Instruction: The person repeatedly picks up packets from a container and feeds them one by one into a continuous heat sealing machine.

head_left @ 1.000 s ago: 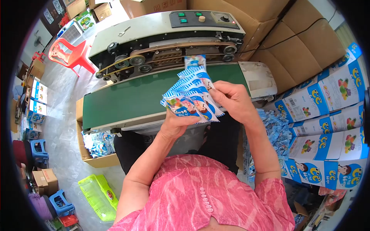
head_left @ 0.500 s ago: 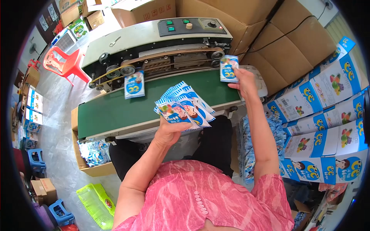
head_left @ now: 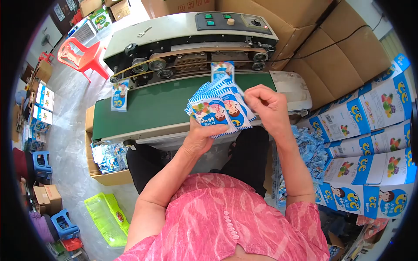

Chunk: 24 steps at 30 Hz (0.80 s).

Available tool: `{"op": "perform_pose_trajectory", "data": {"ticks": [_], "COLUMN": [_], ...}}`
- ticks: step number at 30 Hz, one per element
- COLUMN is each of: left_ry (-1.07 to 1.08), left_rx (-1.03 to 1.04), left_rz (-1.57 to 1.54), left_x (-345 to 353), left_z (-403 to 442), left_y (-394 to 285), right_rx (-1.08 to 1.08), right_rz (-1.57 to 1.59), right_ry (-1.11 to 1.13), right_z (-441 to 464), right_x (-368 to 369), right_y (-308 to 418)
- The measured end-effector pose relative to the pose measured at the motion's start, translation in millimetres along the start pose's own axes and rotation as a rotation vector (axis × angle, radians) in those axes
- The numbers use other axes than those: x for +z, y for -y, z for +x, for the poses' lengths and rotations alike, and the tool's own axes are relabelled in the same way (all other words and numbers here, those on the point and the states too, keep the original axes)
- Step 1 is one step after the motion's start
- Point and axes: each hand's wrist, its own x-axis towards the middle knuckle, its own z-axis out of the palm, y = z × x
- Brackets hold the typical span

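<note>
My left hand [head_left: 202,135] is closed around the lower end of a fan of blue-and-white printed packets [head_left: 213,111], held above the front of a green conveyor belt [head_left: 156,106]. At the right edge of that fan, the thumb and fingertips of my right hand [head_left: 269,108] are pinched on a packet; its held corner is mostly hidden. One packet [head_left: 222,68] stands at the band sealing machine [head_left: 187,39], partly covered by the fan. Another packet [head_left: 119,96] is near the belt's left end.
Below the belt's left end, a cardboard box [head_left: 111,177] holds several packets. A heap of packets [head_left: 307,150] lies to my right, beside printed cartons [head_left: 348,161]. A green plastic basket [head_left: 104,217] and a red chair [head_left: 87,56] stand left. Large cardboard boxes [head_left: 296,17] are behind the machine.
My right hand has let go of a packet at the machine and come back to the fan. Both packets on the belt have travelled left. The view has shifted slightly.
</note>
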Motion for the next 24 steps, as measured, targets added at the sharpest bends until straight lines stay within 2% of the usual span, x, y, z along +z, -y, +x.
{"op": "perform_pose_trajectory", "data": {"ticks": [3, 7, 11, 12, 14, 18, 23, 24], "left_ry": [-0.002, -0.03, -0.025, -0.031, -0.043, -0.035, -0.045, -0.05], "left_rx": [-0.013, -0.035, -0.016, -0.025, -0.044, -0.062, -0.042, -0.017], "left_rz": [-0.015, -0.055, -0.027, -0.026, -0.018, -0.021, -0.016, -0.016], "left_x": [0, 3, 3, 3, 2, 1, 1, 0], "left_z": [-1, -1, 0, 0, -1, -2, 0, 2], "left_y": [2, 8, 12, 11, 9, 8, 5, 4], "right_rx": [0.208, 0.316, 0.421, 0.42, 0.445, 0.531, 0.525, 0.41], "right_rz": [0.297, 0.472, 0.505, 0.5, 0.349, 0.29, 0.13, 0.003], "right_ry": [-0.272, -0.138, -0.279, -0.282, -0.467, -0.503, -0.372, -0.37], "right_z": [-3, -11, -13, -12, -3, 25, 52, 49], "right_x": [2, 2, -28, -40, -64, -80, -59, -53], "right_y": [-4, -7, -28, -39, -65, -96, -101, -85]}}
